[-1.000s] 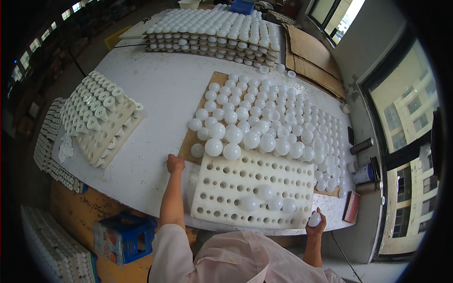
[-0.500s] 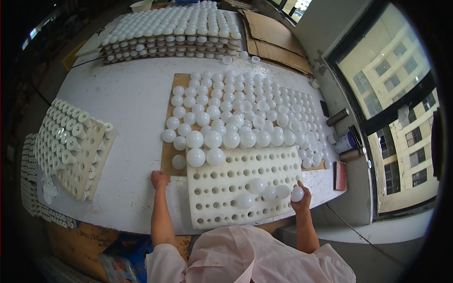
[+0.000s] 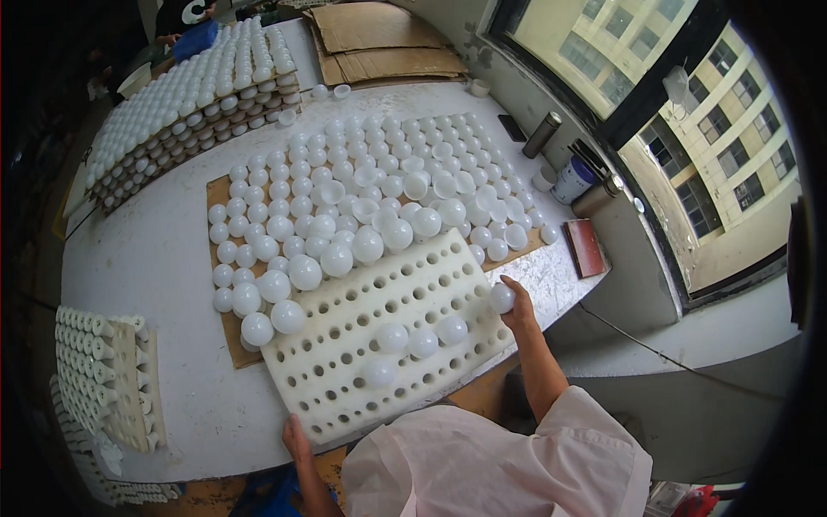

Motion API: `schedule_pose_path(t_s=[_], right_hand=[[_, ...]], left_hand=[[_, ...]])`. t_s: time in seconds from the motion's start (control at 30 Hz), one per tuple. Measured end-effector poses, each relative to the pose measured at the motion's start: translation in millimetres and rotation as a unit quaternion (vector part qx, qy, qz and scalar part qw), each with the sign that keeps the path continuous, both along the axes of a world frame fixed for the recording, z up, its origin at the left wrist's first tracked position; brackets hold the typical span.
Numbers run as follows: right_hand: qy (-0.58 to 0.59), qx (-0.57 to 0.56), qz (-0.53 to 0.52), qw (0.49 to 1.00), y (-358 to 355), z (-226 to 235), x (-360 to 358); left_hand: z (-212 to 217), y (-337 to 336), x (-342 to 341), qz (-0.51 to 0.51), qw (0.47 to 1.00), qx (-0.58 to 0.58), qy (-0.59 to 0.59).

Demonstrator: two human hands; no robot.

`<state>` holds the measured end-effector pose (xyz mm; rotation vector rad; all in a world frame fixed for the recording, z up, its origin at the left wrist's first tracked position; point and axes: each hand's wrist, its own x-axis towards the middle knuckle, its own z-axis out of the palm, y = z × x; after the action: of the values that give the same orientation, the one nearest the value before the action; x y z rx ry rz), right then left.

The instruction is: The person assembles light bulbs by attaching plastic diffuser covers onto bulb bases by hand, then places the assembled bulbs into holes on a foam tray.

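A white foam tray (image 3: 345,345) full of round holes lies at the table's near edge. Several white bulb globes (image 3: 422,343) sit in its holes. My left hand (image 3: 295,436) rests on the tray's near left corner, holding its edge. Over the tray's right end my right hand (image 3: 515,306) holds a white globe (image 3: 501,297). Behind the tray, many loose white globes (image 3: 345,207) cover a brown cardboard sheet (image 3: 217,191).
Stacked trays of globes (image 3: 189,95) stand at the far left. Another filled foam tray (image 3: 99,370) lies at the near left. Flattened cardboard (image 3: 379,39) lies at the back. A can (image 3: 570,179), a metal cylinder (image 3: 546,133) and a red pad (image 3: 586,247) sit by the window.
The view swung left, so everything shifted in the picture. My right hand brought its globe from the tray's near right corner up along the right edge. My left hand stays at the tray's left corner.
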<state>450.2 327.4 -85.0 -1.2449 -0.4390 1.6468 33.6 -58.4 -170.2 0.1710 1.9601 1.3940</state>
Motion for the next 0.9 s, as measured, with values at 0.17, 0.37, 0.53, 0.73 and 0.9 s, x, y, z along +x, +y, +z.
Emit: schedule_pose_path(t_s=[0.17, 0.37, 0.53, 0.73, 0.9], right_hand=[[-0.2, 0.106, 0.189, 0.956, 27, 1, -62], [-0.384, 0.216, 0.281, 0.853, 46, 11, -84], [-0.397, 0.302, 0.234, 0.834, 59, -16, -40], [-0.395, 0.241, 0.122, 0.878, 35, -58, 53], [-0.453, 0.105, 0.101, 0.879, 17, -103, 111]], left_hand=[[2, -5, 14, 0.127, 0.989, 0.05, -0.06], [1, -25, 21, 0.184, 0.978, -0.074, 0.064], [0, -44, 35, 0.231, 0.959, -0.025, 0.161], [-30, -153, 154, 0.352, 0.911, -0.184, 0.107], [-130, -308, 314, -0.045, 0.85, -0.525, 0.019]])
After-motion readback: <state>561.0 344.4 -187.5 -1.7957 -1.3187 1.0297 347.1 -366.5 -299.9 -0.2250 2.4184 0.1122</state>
